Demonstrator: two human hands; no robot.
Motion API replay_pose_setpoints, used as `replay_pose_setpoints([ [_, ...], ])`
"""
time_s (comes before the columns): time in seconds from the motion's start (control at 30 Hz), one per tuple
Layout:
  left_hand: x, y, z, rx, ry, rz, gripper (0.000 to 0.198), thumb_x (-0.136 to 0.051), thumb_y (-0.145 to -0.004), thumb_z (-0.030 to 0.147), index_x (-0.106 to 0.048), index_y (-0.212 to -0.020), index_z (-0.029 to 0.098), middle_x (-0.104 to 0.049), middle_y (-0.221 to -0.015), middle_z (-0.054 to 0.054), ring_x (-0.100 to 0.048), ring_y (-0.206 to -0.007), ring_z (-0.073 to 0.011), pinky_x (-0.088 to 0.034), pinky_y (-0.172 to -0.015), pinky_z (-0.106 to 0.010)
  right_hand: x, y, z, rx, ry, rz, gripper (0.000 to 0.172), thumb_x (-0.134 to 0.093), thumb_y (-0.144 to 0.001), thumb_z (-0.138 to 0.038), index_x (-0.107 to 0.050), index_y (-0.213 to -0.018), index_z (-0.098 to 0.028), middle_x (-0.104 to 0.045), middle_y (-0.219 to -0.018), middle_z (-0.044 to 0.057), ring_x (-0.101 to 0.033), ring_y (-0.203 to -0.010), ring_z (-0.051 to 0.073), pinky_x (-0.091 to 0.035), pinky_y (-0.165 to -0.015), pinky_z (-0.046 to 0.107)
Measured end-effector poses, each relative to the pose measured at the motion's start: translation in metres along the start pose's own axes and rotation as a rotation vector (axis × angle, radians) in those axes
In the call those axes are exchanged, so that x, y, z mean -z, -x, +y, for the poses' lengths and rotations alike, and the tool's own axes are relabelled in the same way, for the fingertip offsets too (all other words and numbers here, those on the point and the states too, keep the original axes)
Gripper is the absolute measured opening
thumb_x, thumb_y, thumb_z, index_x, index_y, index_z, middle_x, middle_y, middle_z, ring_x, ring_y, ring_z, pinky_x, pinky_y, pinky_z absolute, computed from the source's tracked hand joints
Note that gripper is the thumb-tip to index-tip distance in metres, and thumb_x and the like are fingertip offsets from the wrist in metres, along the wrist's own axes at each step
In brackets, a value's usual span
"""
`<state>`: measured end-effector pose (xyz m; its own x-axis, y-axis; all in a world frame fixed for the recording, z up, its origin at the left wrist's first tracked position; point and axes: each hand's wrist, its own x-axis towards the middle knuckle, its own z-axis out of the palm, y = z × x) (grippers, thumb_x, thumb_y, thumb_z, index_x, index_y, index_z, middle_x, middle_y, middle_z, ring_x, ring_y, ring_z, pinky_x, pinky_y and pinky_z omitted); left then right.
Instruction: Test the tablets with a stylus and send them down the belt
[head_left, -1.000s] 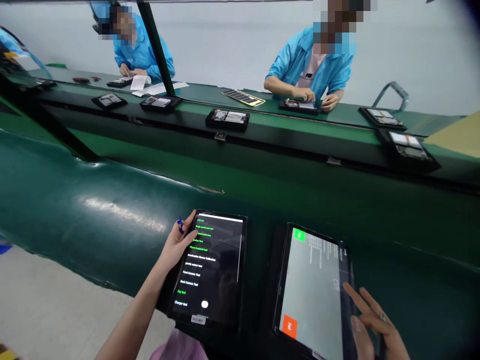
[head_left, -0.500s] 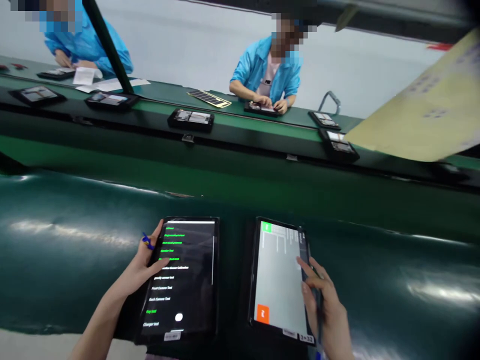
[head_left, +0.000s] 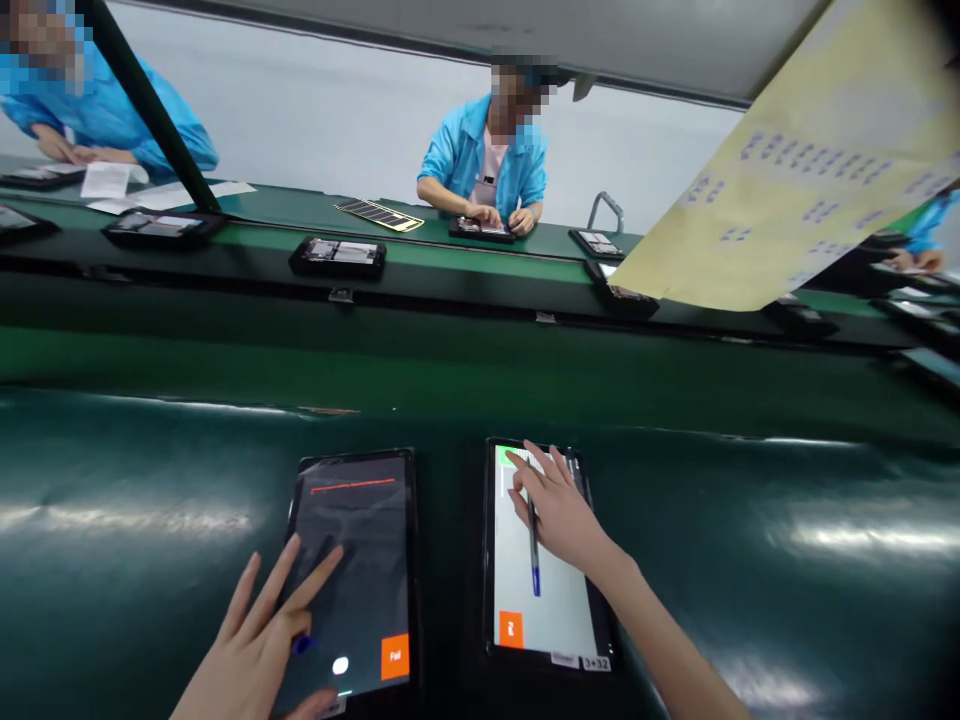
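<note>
Two tablets lie side by side on the dark green bench. My left hand [head_left: 259,635] is over the left tablet [head_left: 360,570], fingers spread, the index finger stretched over its dark screen, which shows a red line and an orange "Fail" box. A small blue thing [head_left: 304,643] shows at a bent finger of this hand; I cannot make out what it is. My right hand [head_left: 559,510] reaches over the right tablet [head_left: 544,620], its index fingertip at the green square at the screen's upper left. A pen [head_left: 534,550] with a blue end is held in its fingers, pointing down the pale screen.
Beyond the bench runs a dark conveyor ledge [head_left: 450,290] carrying several black device trays [head_left: 337,256]. Across it, a person in a blue jacket [head_left: 487,160] works on a device; others sit at left and right. A yellow sheet [head_left: 787,200] hangs at upper right.
My left hand has left the left tablet's edge and now spreads over its screen, which changed from a test list. My right hand moved from the right tablet's side to its top. The view shifted right.
</note>
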<state>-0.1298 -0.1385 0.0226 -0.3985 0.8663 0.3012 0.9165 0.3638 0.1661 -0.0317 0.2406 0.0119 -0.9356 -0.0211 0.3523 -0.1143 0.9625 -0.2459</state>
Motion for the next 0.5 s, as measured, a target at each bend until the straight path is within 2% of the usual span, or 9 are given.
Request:
replay_pose_setpoints([
  [0.17,-0.003,0.004,0.006,0.007,-0.045,-0.024,0.032,-0.061,-0.081,0.054,-0.049,-0.086,0.025,-0.053,-0.143,-0.013,-0.016,-0.148,-0.0357,-0.007,-0.119,-0.056,0.026,0.007,-0.002,-0.058,-0.078,0.104,0.011,-0.043,-0.100,-0.020,-0.041,-0.090,-0.024,-0.057,-0.134,0.010,-0.037,-0.138,0.032,-0.033,-0.108,0.069],
  [0.27,-0.005,0.003,0.007,0.006,-0.061,-0.055,0.032,-0.062,-0.081,0.055,-0.051,-0.086,0.025,-0.057,-0.139,-0.009,-0.015,-0.148,-0.0324,-0.005,-0.119,-0.057,0.040,0.019,-0.003,-0.097,-0.081,0.142,0.011,-0.043,-0.101,-0.023,-0.041,-0.090,-0.024,-0.057,-0.135,0.009,-0.037,-0.138,0.032,-0.033,-0.107,0.070],
  [0.37,-0.011,0.004,0.002,0.010,-0.083,-0.055,0.032,-0.062,-0.080,0.055,-0.054,-0.087,0.025,-0.059,-0.137,-0.008,-0.017,-0.148,-0.0316,-0.006,-0.119,-0.060,0.048,0.033,-0.001,-0.142,-0.086,0.155,0.009,-0.044,-0.100,-0.024,-0.043,-0.092,-0.024,-0.057,-0.135,0.009,-0.037,-0.139,0.031,-0.032,-0.109,0.068],
  [0.5,-0.021,0.010,-0.012,-0.102,-0.171,-0.057,0.030,-0.063,-0.076,0.056,-0.059,-0.087,0.028,-0.057,-0.139,-0.004,-0.019,-0.147,-0.0337,0.000,-0.122,-0.060,0.052,0.054,0.001,-0.233,-0.090,0.195,0.010,-0.043,-0.101,-0.025,-0.043,-0.090,-0.024,-0.056,-0.136,0.009,-0.038,-0.138,0.031,-0.034,-0.108,0.068],
])
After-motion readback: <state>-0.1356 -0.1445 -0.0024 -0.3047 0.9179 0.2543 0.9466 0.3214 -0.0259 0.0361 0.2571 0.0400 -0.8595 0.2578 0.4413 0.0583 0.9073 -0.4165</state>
